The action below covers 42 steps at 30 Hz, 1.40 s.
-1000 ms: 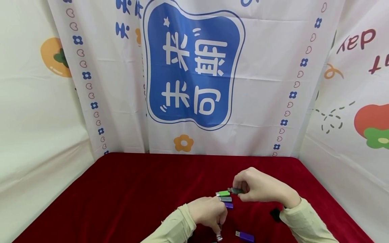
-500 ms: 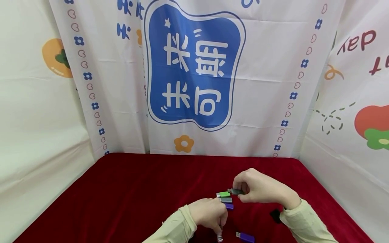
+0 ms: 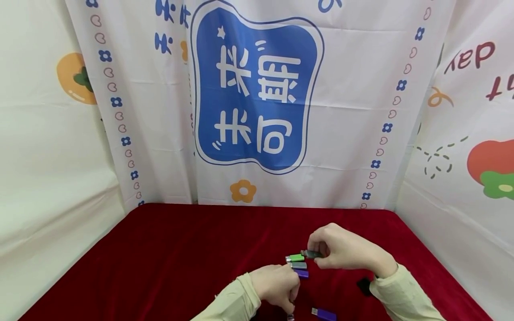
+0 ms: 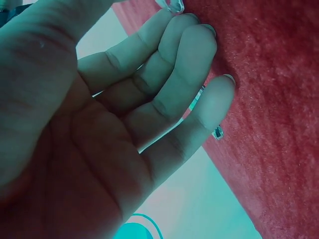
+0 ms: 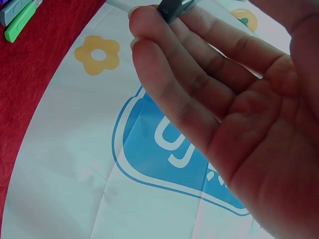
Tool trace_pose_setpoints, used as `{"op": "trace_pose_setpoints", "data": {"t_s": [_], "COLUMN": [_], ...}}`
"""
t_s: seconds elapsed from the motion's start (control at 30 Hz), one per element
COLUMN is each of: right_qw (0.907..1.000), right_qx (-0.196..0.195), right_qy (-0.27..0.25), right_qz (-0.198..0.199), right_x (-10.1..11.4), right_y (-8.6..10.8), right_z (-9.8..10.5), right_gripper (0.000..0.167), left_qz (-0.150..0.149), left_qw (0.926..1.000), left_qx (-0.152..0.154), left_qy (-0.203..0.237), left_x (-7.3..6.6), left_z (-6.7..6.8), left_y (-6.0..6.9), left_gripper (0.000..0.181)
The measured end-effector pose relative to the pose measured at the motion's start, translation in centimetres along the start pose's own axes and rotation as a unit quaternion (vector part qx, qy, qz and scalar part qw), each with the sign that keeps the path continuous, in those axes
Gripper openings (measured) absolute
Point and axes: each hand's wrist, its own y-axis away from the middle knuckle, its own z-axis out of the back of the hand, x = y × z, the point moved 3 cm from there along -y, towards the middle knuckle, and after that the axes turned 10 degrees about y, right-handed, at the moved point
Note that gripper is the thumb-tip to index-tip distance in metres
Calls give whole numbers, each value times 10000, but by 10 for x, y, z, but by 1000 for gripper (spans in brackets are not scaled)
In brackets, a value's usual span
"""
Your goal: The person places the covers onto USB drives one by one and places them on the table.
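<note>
In the head view my right hand [image 3: 345, 247] pinches a dark USB stick [image 3: 311, 254], its metal plug pointing left. The same dark stick [image 5: 170, 9] shows at the fingertips in the right wrist view. Just left of it lie a green USB stick [image 3: 296, 258], a grey one [image 3: 299, 265] and a purple one [image 3: 302, 273], side by side in a column. My left hand [image 3: 277, 285] reaches down below this column, thumb and fingers pinching a small piece with a shiny metal end [image 3: 291, 317]; the rest of that piece is hidden. Its glossy tip [image 4: 173, 5] appears in the left wrist view.
Another purple USB stick [image 3: 324, 314] lies near the front, right of my left hand. A black object [image 3: 364, 286] sits beside my right sleeve. Dark red cloth [image 3: 180, 258] covers the table, with printed white curtains [image 3: 345, 133] on three sides.
Both hands keep their hold almost still. The whole head view has shifted slightly, so things sit a little lower, and the metal end below my left hand is closer to the bottom edge.
</note>
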Motion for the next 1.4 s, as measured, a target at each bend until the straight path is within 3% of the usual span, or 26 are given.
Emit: {"op": "trace_pose_setpoints", "data": {"t_s": [0.43, 0.73, 0.93, 1.4], "right_qw": [10000, 10000, 9999, 9997], "right_qx": [-41, -58, -102, -220], "right_qy": [43, 69, 90, 63], "right_qz": [-4, -19, -25, 69], "right_x": [-1, -1, -1, -1], "right_y": [0, 1, 1, 3], "right_z": [1, 1, 3, 7], "right_gripper": [25, 25, 25, 26], "left_qz": [-216, -584, -735, -615], "left_qw": [9996, 9972, 9961, 9953], "left_qx": [-88, -431, -462, -741], "left_qy": [162, -205, -158, -129], "left_x": [-1, -3, -4, 2], "left_z": [2, 5, 13, 26], "left_y": [0, 0, 2, 7], "left_gripper": [24, 34, 44, 10]}}
